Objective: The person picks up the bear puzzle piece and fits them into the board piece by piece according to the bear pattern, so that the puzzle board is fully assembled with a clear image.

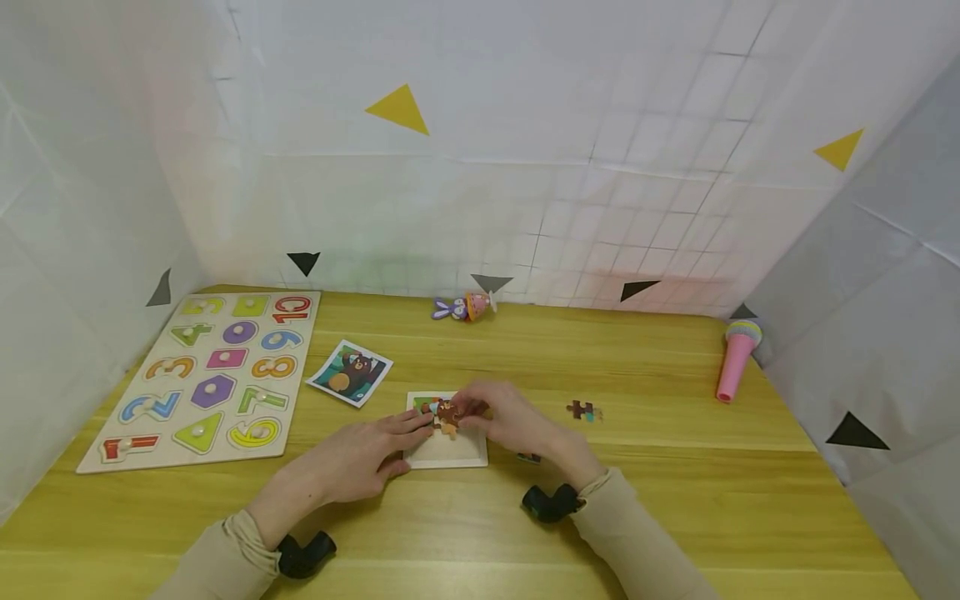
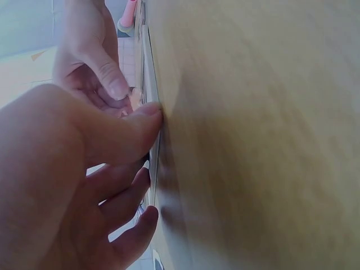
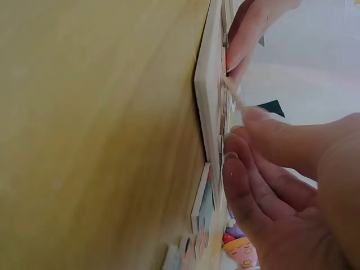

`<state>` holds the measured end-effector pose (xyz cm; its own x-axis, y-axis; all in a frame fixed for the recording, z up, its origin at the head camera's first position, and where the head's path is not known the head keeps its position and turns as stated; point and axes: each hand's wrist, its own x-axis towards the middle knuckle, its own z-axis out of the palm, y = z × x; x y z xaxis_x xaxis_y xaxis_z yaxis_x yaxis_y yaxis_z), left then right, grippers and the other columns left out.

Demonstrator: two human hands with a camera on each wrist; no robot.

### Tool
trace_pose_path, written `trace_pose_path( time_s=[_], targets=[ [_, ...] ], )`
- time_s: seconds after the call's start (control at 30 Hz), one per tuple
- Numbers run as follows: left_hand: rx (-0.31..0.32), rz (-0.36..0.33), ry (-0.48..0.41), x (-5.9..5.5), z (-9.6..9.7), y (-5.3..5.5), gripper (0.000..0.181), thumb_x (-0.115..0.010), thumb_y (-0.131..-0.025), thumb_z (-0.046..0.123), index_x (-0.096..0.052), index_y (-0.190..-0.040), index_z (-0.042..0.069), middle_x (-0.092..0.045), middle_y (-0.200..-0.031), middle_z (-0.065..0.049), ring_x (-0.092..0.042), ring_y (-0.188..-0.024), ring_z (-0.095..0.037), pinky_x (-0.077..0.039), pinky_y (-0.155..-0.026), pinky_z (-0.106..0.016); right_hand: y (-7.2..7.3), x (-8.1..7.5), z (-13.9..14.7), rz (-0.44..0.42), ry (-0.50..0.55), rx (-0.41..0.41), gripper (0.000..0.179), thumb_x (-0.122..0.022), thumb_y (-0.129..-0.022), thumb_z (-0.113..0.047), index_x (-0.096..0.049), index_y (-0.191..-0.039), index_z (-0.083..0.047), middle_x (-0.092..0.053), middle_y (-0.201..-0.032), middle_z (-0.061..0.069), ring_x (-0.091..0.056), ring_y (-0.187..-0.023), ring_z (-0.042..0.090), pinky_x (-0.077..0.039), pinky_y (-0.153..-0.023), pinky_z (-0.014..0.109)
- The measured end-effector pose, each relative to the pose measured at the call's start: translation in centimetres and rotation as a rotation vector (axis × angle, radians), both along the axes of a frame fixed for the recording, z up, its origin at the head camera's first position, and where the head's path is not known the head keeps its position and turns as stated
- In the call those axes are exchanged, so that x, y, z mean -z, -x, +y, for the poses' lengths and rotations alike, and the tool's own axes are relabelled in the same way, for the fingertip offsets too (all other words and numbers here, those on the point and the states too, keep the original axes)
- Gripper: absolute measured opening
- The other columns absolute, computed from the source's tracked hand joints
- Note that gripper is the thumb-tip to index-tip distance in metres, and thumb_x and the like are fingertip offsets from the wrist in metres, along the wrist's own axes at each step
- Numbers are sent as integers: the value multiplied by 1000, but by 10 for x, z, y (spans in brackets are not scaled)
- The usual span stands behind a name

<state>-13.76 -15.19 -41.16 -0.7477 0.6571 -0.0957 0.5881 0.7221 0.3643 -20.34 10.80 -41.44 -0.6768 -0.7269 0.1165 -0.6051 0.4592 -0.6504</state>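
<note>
A small white puzzle tray (image 1: 450, 454) lies on the wooden table between both hands. My right hand (image 1: 517, 421) pinches a brown bear jigsaw piece (image 1: 447, 412) between thumb and fingers, tilted over the tray in the right wrist view (image 3: 233, 94). A green piece (image 1: 420, 402) sits in the tray's far left corner. At the tray's left side, my left hand (image 1: 352, 457) rests its fairly straight fingers by the bear piece. Its thumb (image 2: 147, 115) touches the tray's near edge. The fingers partly hide the pieces.
Loose jigsaw pieces (image 1: 583, 410) lie right of the tray, one (image 1: 528, 457) partly under the right wrist. A bear picture card (image 1: 351, 373) and a number-and-shape board (image 1: 198, 383) are on the left. A rabbit toy (image 1: 465, 307) stands behind; a pink microphone (image 1: 737, 362) lies far right.
</note>
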Motion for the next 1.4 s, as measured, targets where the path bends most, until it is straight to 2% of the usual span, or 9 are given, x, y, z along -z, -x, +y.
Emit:
trace_pose_path(
  time_s=[0.17, 0.37, 0.7, 1.0, 1.27, 1.4],
  targets=[
    [2, 2, 4, 0, 0, 0, 53, -56, -103, 27, -44, -153, 17, -34, -162, 0, -35, -147, -26, -40, -112, -49, -1, 1, 0, -3, -42, -7, 28, -69, -95, -9, -68, -123, -4, -69, -103, 3, -66, -92, 12, -56, -81, 25],
    [-1, 5, 15, -3, 1, -1, 53, -56, -103, 26, -43, -153, 17, -33, -162, -1, -35, -147, -27, -40, -113, -50, -2, 1, -3, 15, -75, 12, 24, -70, -94, -13, -71, -118, -8, -67, -101, 1, -63, -87, 8, -54, -76, 22],
    [20, 76, 41, -2, 4, -2, 52, -58, -101, 24, -46, -151, 14, -39, -160, -2, -37, -146, -28, -38, -114, -48, -4, 1, -5, 53, -112, 24, 21, -71, -94, -16, -72, -114, -10, -64, -99, 0, -60, -84, 8, -52, -72, 22],
    [17, 99, 36, 0, 3, -2, 53, -59, -101, 25, -46, -151, 13, -41, -158, -2, -39, -145, -28, -39, -114, -47, -3, 4, -6, 63, -124, 33, 18, -71, -94, -17, -73, -112, -13, -63, -99, -2, -61, -86, 7, -53, -74, 21],
    [40, 144, 45, 2, 4, -1, 58, -60, -100, 18, -41, -154, 25, -45, -152, -3, -47, -136, -24, -50, -103, -45, -4, 3, -6, 64, -103, 27, 16, -72, -93, -15, -74, -109, -12, -63, -100, -2, -60, -84, 7, -53, -73, 21],
    [44, 153, 57, 2, 7, -1, 57, -60, -99, 16, -45, -152, 26, -44, -152, -4, -47, -135, -25, -52, -100, -45, -5, 3, -6, 66, -108, 34, 15, -72, -94, -17, -75, -108, -13, -62, -101, -2, -59, -84, 7, -52, -74, 21]
  ],
)
